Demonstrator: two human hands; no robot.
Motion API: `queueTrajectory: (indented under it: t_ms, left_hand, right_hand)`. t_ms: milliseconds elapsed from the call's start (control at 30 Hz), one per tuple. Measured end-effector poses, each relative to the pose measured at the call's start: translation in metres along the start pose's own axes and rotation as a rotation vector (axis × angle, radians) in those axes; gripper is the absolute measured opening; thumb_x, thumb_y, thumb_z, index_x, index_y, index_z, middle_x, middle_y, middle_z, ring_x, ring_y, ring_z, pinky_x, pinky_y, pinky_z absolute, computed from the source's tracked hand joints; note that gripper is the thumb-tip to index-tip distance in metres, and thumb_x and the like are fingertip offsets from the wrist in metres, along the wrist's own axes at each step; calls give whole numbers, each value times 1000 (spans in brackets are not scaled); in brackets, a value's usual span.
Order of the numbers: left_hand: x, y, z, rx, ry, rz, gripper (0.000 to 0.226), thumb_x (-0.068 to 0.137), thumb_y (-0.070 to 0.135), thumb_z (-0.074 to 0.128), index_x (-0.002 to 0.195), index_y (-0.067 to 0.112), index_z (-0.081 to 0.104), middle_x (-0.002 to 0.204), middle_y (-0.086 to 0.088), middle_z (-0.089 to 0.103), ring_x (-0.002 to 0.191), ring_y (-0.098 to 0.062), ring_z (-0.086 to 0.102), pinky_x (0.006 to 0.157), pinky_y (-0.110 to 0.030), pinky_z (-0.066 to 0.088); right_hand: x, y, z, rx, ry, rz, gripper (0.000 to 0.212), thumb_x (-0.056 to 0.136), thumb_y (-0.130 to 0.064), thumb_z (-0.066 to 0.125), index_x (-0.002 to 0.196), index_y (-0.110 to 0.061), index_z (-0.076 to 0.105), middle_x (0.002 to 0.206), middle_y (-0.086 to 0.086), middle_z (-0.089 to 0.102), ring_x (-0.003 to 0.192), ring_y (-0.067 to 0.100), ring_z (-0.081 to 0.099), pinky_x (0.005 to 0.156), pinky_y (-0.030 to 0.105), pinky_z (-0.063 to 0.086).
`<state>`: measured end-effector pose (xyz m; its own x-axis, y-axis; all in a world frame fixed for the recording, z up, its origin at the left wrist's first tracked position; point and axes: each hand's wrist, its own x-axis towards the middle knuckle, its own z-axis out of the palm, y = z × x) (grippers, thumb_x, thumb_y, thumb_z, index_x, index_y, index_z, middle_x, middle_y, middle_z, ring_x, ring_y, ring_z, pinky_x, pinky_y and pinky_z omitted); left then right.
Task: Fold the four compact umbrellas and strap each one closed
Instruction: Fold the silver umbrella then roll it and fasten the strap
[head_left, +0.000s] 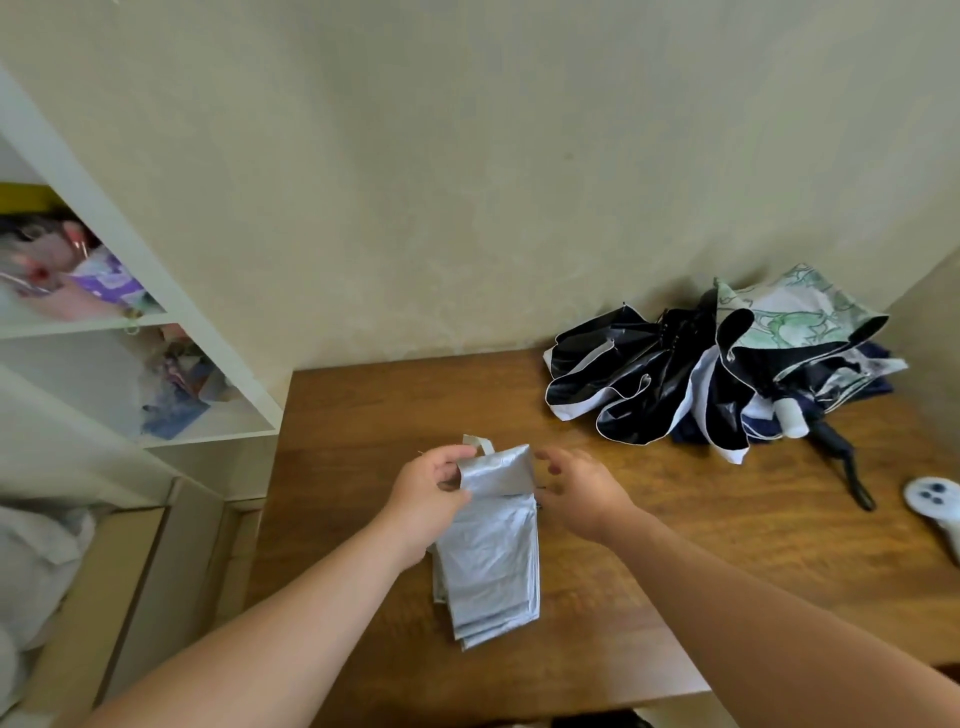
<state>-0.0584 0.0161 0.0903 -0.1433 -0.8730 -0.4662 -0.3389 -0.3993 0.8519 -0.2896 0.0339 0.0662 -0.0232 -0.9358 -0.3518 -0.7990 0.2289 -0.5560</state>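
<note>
The left hand (426, 493) pinches the silver umbrella (488, 561) near its top over the surface (675, 545), steadying the pleats; the right hand (582, 491) hovers loosely curled, holding nothing (probably going for the strap (480, 446)).

You're in a home, likely a bedroom or study corner. Beyond your fingers (457, 457) a plain cream wall (467, 156) meets a wooden desk (649, 545). Left of your fingers stand white shelves (156, 312) stuffed with colourful packets and trinkets, with cardboard boxes (156, 571) below them. Right of your fingers lie loose umbrellas (701, 374) and a white controller (935, 499).
</note>
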Motion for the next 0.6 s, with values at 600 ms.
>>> queueTrajectory:
  t_ms: [600]
  left_hand:
    - [-19, -35, 14, 55, 53, 69, 40, 87, 16, 85, 112, 45, 71, 101, -3, 74, 94, -20, 72, 83, -38, 63]
  right_hand:
    - [-6, -4, 19, 12, 124, -227, 30, 89, -23, 80, 117, -28, 71, 106, -10, 53, 101, 12, 53, 90, 31, 51]
